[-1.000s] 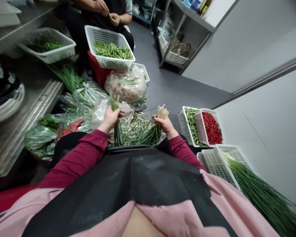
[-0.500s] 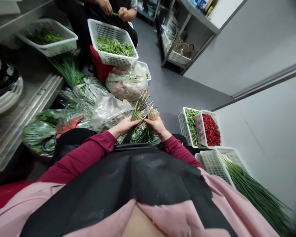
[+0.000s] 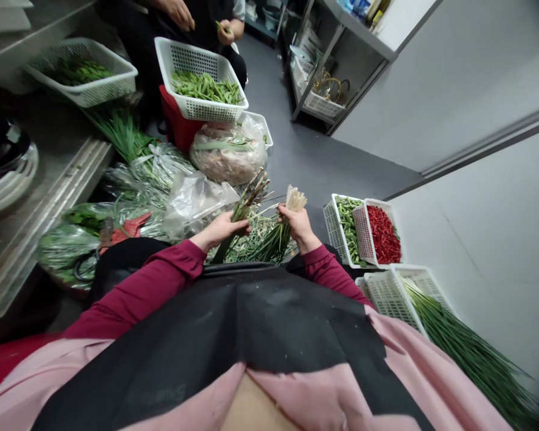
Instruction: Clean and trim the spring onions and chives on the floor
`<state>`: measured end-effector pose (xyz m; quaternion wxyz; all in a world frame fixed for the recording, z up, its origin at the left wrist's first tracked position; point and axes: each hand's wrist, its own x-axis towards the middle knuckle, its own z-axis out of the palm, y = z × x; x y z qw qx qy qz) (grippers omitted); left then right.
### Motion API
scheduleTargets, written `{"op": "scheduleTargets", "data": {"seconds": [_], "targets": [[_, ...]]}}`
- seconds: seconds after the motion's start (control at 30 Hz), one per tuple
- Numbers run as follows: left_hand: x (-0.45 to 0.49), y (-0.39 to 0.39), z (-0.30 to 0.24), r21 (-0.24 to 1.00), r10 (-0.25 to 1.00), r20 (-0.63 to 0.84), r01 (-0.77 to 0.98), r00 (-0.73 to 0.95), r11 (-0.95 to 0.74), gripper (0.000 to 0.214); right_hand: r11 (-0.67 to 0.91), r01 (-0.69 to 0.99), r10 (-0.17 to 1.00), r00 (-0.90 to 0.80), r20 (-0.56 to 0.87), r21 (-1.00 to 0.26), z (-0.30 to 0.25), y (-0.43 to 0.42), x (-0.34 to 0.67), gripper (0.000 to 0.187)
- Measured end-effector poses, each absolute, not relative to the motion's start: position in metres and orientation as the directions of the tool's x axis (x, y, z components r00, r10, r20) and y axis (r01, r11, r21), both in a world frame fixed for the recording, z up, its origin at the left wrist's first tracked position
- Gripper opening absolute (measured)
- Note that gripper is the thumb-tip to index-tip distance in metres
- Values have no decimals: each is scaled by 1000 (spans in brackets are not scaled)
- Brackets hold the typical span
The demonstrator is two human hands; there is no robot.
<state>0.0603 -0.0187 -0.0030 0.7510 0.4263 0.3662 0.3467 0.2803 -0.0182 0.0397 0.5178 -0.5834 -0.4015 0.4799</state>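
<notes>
Gripping a bunch of green stalks [image 3: 245, 209] in my left hand [image 3: 222, 230], I keep a second bunch [image 3: 273, 242] clamped in my right hand [image 3: 299, 224], its pale cut ends [image 3: 295, 199] pointing up. The two hands are apart but close, over a heap of stalks [image 3: 254, 236] just beyond my black apron [image 3: 233, 317]. A clear plastic bag [image 3: 197, 206] lies beside my left hand. Farther right, a white basket [image 3: 362, 230] of red chillies sits on the floor [image 3: 314, 161].
</notes>
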Motion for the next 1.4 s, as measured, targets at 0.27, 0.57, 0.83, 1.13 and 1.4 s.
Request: {"op": "scheduleTargets", "data": {"seconds": [0.27,0.57,0.83,1.13,1.4], "targets": [[41,-16,-1,904,808,-280,-141,518,403,36,-88,-59,823,558,-106,-994,49,11,330,20],[41,-11,-1,936,891,-305,-66,337,345,33,-262,303,960,178,-215,-916,19,-9,304,23],[55,-14,-1,960,918,-271,7,291,281,30,-163,129,982,119,-148,-978,30,-25,270,17],[63,-19,-3,982,949,-166,136,269,134,31,-178,24,978,114,-175,-984,30,-32,232,24],[63,-23,8,976,941,-212,16,265,216,31,-213,-25,972,97,-214,-977,25,-30,237,32]]}}
